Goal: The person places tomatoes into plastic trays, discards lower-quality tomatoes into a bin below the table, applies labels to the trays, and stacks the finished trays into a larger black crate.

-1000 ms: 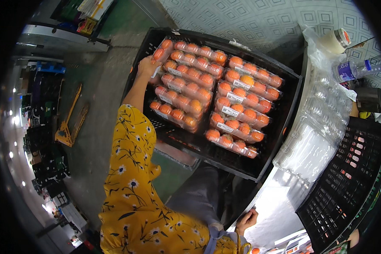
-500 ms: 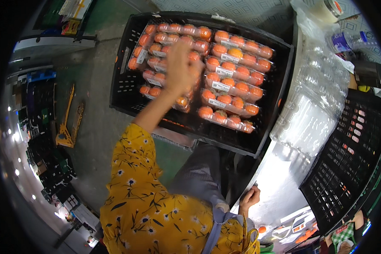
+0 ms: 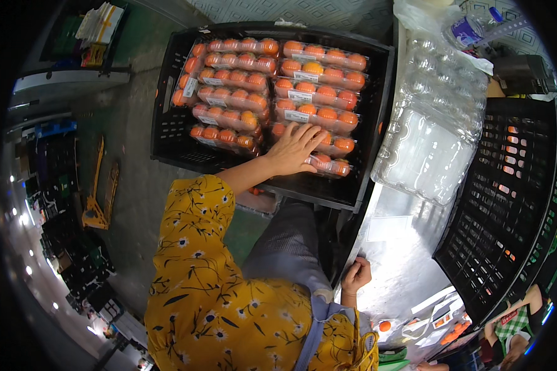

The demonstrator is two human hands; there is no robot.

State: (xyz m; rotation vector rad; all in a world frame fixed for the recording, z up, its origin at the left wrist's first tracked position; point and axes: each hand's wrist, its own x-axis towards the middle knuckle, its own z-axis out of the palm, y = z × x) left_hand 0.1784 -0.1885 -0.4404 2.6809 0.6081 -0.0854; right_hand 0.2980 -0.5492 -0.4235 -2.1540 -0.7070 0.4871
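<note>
My left hand (image 3: 296, 148) lies palm down with fingers spread on clear plastic packs of orange-red round fruit (image 3: 328, 115), in the right-hand column of a black crate (image 3: 367, 154). It covers parts of the near packs and grips none of them. A second column of fruit packs (image 3: 236, 99) fills the crate's left part, with one pack (image 3: 189, 73) set crosswise at its left wall. Many packs carry white labels. My right hand (image 3: 356, 275) rests with curled fingers at the edge of a metal table (image 3: 390, 260); nothing shows in it.
Stacked clear plastic trays (image 3: 424, 151) lie on the table, right of the crate. Beyond them stands another black crate (image 3: 507, 185). A bottle (image 3: 467, 31) is at the far right. Loose fruit (image 3: 385, 326) and a co-worker's arm (image 3: 529, 303) show at lower right. A yellow pallet jack (image 3: 96, 210) stands left.
My left hand has moved right and nearer, from the left column of packs to the near packs of the right column. The right hand stays at the table edge. The view has shifted slightly.
</note>
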